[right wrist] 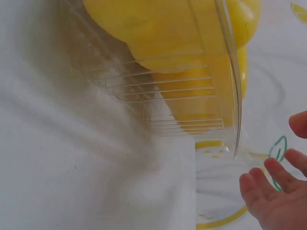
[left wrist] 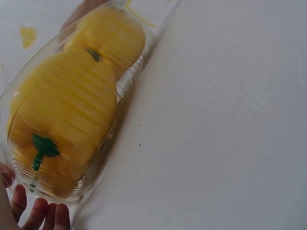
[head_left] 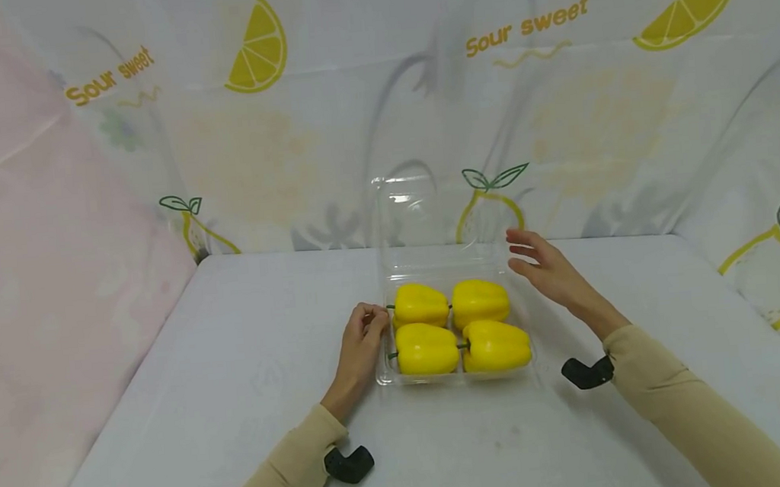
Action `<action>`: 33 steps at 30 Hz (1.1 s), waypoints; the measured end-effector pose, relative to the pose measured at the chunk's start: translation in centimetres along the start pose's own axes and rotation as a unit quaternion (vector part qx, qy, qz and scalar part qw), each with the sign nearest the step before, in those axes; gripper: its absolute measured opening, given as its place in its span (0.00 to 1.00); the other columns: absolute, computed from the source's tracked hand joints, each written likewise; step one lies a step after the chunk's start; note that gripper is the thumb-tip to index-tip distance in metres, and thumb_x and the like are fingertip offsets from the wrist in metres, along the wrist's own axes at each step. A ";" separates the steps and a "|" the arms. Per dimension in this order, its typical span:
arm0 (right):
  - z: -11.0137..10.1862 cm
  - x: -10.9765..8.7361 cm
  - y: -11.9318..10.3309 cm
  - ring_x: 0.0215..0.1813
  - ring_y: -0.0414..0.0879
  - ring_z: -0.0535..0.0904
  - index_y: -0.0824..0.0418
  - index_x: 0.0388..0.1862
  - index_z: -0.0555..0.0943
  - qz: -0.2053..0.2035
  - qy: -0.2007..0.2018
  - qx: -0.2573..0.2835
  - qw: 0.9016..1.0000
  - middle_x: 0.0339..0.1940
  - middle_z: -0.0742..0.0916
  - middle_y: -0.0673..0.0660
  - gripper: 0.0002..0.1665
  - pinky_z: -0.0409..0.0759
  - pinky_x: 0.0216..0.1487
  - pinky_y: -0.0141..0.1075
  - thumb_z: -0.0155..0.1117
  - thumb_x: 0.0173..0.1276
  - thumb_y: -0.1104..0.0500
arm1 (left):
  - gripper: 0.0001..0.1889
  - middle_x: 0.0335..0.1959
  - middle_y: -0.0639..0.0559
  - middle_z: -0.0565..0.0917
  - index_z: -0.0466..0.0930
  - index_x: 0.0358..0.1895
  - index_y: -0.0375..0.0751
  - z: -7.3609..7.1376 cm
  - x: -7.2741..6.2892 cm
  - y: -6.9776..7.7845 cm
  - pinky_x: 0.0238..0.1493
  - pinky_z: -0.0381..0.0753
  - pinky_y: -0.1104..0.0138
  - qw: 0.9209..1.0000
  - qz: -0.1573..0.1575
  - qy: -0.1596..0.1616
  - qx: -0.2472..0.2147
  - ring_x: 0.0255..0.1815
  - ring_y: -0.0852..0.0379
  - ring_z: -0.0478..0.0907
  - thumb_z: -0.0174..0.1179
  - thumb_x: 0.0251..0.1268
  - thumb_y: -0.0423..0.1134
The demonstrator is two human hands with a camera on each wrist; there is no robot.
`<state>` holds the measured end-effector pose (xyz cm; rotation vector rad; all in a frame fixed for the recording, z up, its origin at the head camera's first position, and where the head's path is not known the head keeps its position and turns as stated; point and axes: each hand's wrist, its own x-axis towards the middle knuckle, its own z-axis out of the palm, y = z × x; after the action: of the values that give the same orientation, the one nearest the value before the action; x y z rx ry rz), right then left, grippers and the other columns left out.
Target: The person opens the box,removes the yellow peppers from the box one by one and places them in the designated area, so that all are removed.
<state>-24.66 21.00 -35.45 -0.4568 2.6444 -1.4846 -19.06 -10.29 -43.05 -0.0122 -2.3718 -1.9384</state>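
Note:
A clear plastic clamshell box sits on the white table with its transparent lid raised at the back. Several yellow bell peppers with green stems fill its base in two rows. At the box's left side, my left hand holds the rim with bent fingers; in the left wrist view the fingertips meet the box end. My right hand is raised beside the lid's lower right corner. Its fingers are spread and extended, with nothing in them, and the right wrist view shows them apart from the box.
The white tabletop spreads around the box. Behind it hangs a pale cloth printed with lemons and lettering, and a pinkish cloth borders the left side. Black wrist mounts sit by both sleeves.

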 end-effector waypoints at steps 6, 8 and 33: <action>0.0 -0.5 0.0 0.73 0.59 0.59 0.60 0.73 0.54 -0.007 0.002 -0.006 1.000 0.73 0.63 0.62 0.33 0.62 0.70 0.55 0.50 0.74 0.56 | 0.09 0.51 0.46 0.77 0.71 0.43 0.39 0.1 0.1 0.0 0.67 0.68 0.53 1.000 0.001 0.005 0.005 0.59 0.50 0.71 0.49 0.71 0.42; -0.1 -0.6 0.0 0.73 0.59 0.60 0.60 0.73 0.55 -0.010 0.002 -0.004 1.000 0.73 0.64 0.61 0.32 0.62 0.70 0.56 0.51 0.74 0.56 | 0.09 0.50 0.47 0.77 0.71 0.42 0.40 0.1 0.1 0.0 0.67 0.67 0.54 1.000 0.005 0.010 0.011 0.57 0.51 0.71 0.49 0.71 0.42; 1.8 -2.9 -0.4 0.70 0.60 0.63 0.62 0.70 0.57 -0.063 -0.039 0.033 0.997 0.69 0.67 0.66 0.30 0.70 0.60 0.19 0.53 0.72 0.61 | 0.09 0.48 0.47 0.77 0.70 0.40 0.41 0.2 -0.1 -0.1 0.68 0.67 0.54 1.000 0.010 0.015 0.013 0.56 0.52 0.71 0.48 0.70 0.42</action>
<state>-21.39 20.16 -36.31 -0.6722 2.5414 -1.5496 -19.03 -10.15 -43.17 -0.0053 -2.3677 -1.8862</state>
